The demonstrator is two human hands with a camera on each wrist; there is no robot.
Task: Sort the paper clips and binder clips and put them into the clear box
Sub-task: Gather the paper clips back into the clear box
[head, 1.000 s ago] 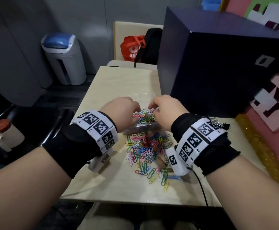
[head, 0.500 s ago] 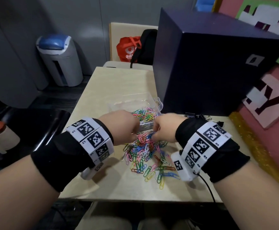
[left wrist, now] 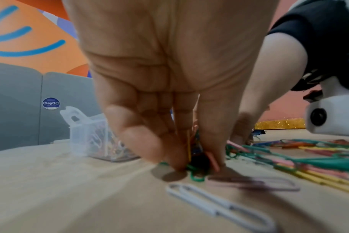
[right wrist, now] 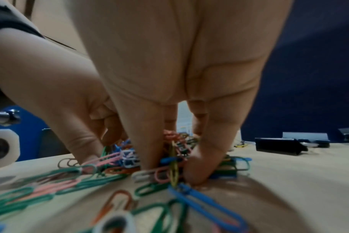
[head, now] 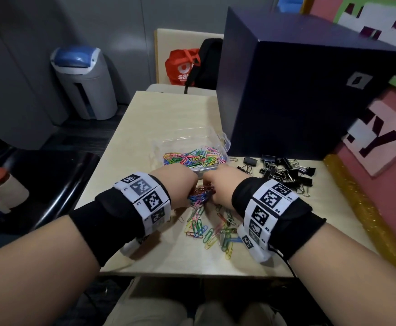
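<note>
The clear box (head: 224, 143) stands open mid-table with several coloured paper clips inside; it also shows in the left wrist view (left wrist: 86, 134). Loose paper clips (head: 212, 228) lie in a pile in front of it. Black binder clips (head: 284, 170) are heaped to the right, and one shows in the right wrist view (right wrist: 277, 145). My left hand (head: 181, 187) and right hand (head: 221, 187) are side by side on the pile. The left hand (left wrist: 197, 160) pinches a bunch of clips against the table. The right hand (right wrist: 169, 170) pinches another bunch between thumb and fingers.
A large dark blue box (head: 298, 90) fills the table's back right, just behind the binder clips. The beige table (head: 164, 114) is bare behind the clear box. A gold glitter strip (head: 361, 220) borders the right edge. A grey bin (head: 84, 83) and a red bag (head: 182, 67) are beyond.
Both hands have drawn back from over the clear box and dropped onto the loose pile, where they now pinch clips. The binder clips have come into view.
</note>
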